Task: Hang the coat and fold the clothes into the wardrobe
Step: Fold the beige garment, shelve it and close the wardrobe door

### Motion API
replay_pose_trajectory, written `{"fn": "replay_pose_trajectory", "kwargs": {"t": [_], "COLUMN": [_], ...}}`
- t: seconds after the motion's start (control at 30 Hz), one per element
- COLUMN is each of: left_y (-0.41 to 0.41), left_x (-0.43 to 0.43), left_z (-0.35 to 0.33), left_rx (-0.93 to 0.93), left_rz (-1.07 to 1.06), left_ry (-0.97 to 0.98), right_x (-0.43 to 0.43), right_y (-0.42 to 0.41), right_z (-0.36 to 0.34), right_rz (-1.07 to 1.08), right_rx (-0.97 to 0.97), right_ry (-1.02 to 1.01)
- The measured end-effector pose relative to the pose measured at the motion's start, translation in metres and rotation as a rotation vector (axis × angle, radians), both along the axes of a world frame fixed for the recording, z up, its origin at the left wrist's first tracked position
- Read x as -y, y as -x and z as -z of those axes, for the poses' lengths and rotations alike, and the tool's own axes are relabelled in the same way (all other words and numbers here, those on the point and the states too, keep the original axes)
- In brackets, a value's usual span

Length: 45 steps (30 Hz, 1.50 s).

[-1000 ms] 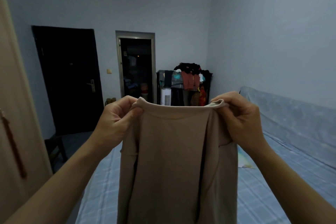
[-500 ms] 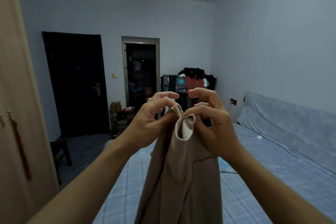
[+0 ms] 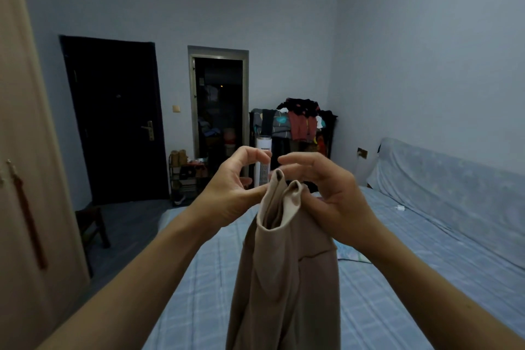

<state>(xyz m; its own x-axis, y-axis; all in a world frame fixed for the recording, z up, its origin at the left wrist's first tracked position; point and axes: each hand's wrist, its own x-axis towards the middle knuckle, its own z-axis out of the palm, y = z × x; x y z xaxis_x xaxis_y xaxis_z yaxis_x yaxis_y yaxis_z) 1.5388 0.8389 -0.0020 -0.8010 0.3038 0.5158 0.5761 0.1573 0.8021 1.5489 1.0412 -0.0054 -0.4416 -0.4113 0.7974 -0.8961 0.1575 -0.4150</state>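
A beige garment (image 3: 287, 273) hangs in front of me, folded lengthwise, its top edge doubled between my two hands. My left hand (image 3: 233, 193) pinches the folded top edge with thumb and lower fingers while its index finger is lifted. My right hand (image 3: 326, 193) grips the same edge from the right side, fingers curled over it. The garment's lower part runs out of the bottom of the view. The wardrobe (image 3: 25, 179), light wood with hanging pulls, stands closed along the left edge.
A bed with a blue checked sheet (image 3: 397, 278) lies below and to the right. A dark stool (image 3: 91, 224) stands beside the wardrobe. At the far wall are a dark door (image 3: 113, 119), an open doorway (image 3: 218, 111), a white tower fan (image 3: 263, 162) and a loaded clothes rack (image 3: 301, 125).
My hands came together from about shoulder width, folding the spread garment in half lengthwise. Since half a second ago they have shifted slightly lower, regripping the doubled edge.
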Motion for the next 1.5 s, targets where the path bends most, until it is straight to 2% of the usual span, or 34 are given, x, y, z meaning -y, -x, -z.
{"fn": "replay_pose_trajectory", "kwargs": {"t": [0.2, 0.3, 0.37, 0.43, 0.5, 0.6, 0.73, 0.9, 1.0, 1.2, 1.33, 1.43, 1.5], "left_y": [0.002, -0.002, -0.007, -0.009, -0.013, -0.015, -0.01, -0.003, 0.0, 0.002, 0.0, -0.001, -0.001], "left_x": [0.002, 0.002, 0.005, 0.011, 0.013, 0.009, 0.006, 0.009, 0.005, 0.001, -0.004, -0.001, 0.005], "left_z": [0.008, 0.013, 0.016, 0.023, 0.027, 0.034, 0.035, 0.034, 0.037, 0.048, 0.053, 0.055, 0.055], "left_rx": [0.014, -0.069, -0.063, 0.021, 0.009, -0.114, -0.2, -0.215, -0.248, -0.428, -0.568, -0.608, -0.622], "left_rz": [-0.108, -0.193, -0.157, -0.066, -0.03, -0.137, -0.188, -0.2, -0.201, -0.319, -0.375, -0.385, -0.389], "left_ry": [-0.014, -0.019, -0.125, -0.201, -0.11, 0.104, 0.026, 0.046, 0.086, 0.247, 0.294, 0.334, 0.382], "right_x": [0.001, 0.003, 0.002, -0.001, -0.002, 0.001, 0.005, 0.0, -0.003, -0.006, 0.001, 0.009, 0.009], "right_y": [-0.001, 0.001, 0.005, 0.01, 0.013, 0.013, 0.012, 0.011, 0.01, 0.012, 0.013, 0.012, 0.014], "right_z": [0.004, 0.009, 0.013, 0.016, 0.017, 0.016, 0.017, 0.023, 0.031, 0.059, 0.09, 0.111, 0.118], "right_rz": [-0.044, -0.025, 0.03, 0.11, 0.172, 0.206, 0.231, 0.269, 0.321, 0.408, 0.364, 0.334, 0.364], "right_rx": [0.097, 0.152, 0.169, 0.168, 0.171, 0.164, 0.133, 0.112, 0.062, -0.006, 0.133, 0.212, 0.224], "right_ry": [-0.038, -0.02, 0.021, 0.056, 0.077, 0.081, 0.071, 0.032, -0.004, -0.133, -0.105, 0.024, 0.039]}}
